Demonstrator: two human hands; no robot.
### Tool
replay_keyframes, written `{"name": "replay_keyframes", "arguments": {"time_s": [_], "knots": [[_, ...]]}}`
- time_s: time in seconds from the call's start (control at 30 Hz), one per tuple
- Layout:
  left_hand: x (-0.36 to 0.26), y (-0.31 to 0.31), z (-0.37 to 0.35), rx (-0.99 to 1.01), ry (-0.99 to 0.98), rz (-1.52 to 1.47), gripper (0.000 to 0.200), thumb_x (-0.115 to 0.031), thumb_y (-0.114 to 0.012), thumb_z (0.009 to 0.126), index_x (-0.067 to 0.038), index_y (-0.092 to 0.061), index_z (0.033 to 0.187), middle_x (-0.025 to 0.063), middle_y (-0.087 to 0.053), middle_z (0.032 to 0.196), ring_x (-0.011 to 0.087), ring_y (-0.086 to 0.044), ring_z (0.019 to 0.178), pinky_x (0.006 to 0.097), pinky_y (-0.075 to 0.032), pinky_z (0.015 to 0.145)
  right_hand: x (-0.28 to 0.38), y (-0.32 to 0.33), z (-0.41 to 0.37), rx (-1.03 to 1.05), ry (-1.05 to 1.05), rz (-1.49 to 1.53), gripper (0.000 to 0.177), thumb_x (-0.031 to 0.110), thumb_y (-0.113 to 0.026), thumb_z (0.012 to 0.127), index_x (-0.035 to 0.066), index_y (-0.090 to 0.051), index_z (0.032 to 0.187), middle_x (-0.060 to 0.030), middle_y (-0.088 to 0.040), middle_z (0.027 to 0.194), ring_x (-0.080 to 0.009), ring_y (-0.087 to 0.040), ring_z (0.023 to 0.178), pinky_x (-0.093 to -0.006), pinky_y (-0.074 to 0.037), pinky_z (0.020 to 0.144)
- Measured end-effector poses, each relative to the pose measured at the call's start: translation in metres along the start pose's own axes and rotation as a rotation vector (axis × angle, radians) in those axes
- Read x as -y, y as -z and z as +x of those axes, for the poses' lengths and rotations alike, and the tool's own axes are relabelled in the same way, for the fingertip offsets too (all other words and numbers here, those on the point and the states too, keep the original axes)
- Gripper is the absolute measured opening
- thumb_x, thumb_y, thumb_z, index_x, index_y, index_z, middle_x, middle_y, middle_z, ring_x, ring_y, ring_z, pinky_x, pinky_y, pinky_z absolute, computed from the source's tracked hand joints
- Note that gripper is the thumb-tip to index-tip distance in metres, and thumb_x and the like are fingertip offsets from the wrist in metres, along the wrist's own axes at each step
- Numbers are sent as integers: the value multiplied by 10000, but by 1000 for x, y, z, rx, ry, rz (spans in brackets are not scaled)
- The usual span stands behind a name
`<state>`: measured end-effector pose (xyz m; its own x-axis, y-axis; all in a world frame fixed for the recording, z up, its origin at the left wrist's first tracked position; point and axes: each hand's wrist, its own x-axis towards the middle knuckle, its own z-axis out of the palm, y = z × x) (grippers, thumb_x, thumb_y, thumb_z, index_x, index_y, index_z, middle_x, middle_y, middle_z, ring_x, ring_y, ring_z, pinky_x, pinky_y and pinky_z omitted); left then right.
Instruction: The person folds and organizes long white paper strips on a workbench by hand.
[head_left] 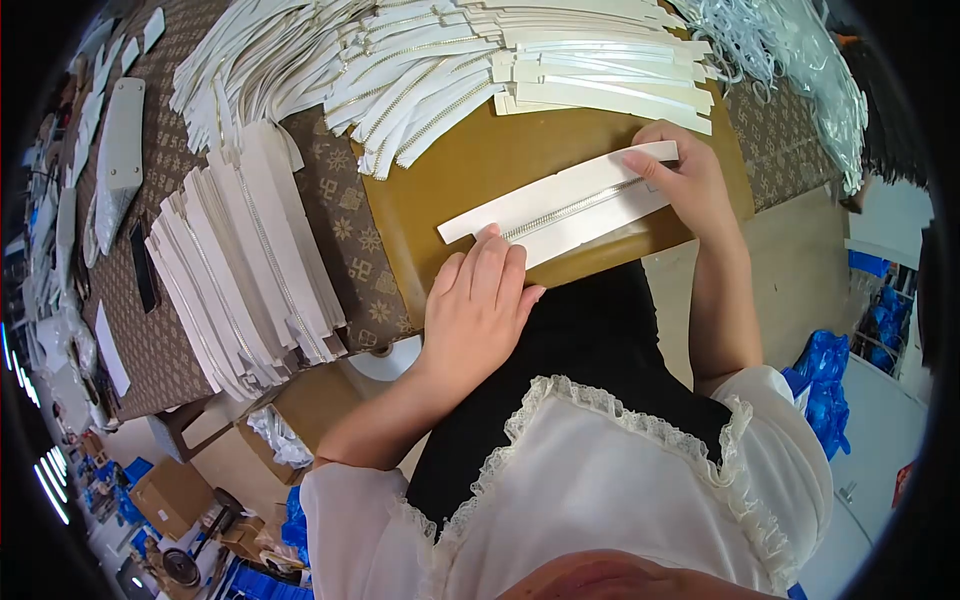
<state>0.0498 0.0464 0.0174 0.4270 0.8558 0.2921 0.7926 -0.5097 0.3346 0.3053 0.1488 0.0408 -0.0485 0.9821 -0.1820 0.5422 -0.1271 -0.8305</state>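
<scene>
A cream zipper panel (570, 208), a long strip with a metal zipper along its middle, lies slanted over the brown work mat (430, 190). Its right end is gripped by my right hand (690, 180), thumb on top and the fingers behind it. My left hand (478, 300) rests on the panel's lower left part, fingers stretched out flat and the thumb apart, near the mat's front edge. Beyond the mat's middle are loose zippers (410, 90) with white tape and a stack of cream strips (605, 75).
To the left stands a thick stack of zipper panels (250, 260) on the patterned tablecloth (345, 215). A black flat object (144, 268) and a light bag-like piece (122, 150) lie farther left. Clear plastic wrapping (815, 90) sits at the back right. Cardboard boxes (172, 497) are on the floor.
</scene>
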Motion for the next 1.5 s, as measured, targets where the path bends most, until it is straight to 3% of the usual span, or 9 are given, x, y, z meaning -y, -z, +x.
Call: {"name": "replay_keyframes", "arguments": {"time_s": [0.2, 0.93, 1.33, 1.5], "knots": [[-5, 6, 1, 67, 47, -2, 465, -264, -708, 820, -31, -543, 1187, 144, -525, 1258, 297, -551, 1082, 402, -415, 929, -8, -4, 3, -37, 96, -39, 183, 173, -728, 840, 31, -622, 884, 6, -608, 839, -81, -536, 768, -241, -431, 689], [-10, 15, 13, 169, 24, 21, 442, -231, -677, 836, -35, -553, 1212, 84, -513, 1375, 276, -515, 1164, 386, -402, 910, -5, -6, 5, -52, 58, -106, 236, 185, -773, 790, 22, -623, 874, -25, -623, 835, -115, -557, 764, -264, -450, 703], [-36, -4, 44, 188, -12, -12, 498, -246, -671, 849, 3, -509, 1250, 139, -500, 1363, 307, -482, 1224, 419, -396, 973, -4, -8, 3, -75, 96, -118, 248, 180, -776, 781, 8, -612, 851, -30, -611, 808, -128, -546, 733, -281, -448, 671], [-39, -20, 53, 158, -73, -16, 451, -253, -599, 905, 43, -507, 1233, 194, -482, 1349, 334, -438, 1265, 421, -400, 1024, -11, 3, 6, -76, 195, -90, 216, 165, -758, 804, 16, -604, 834, -9, -566, 752, -99, -503, 681, -258, -424, 623]]}}
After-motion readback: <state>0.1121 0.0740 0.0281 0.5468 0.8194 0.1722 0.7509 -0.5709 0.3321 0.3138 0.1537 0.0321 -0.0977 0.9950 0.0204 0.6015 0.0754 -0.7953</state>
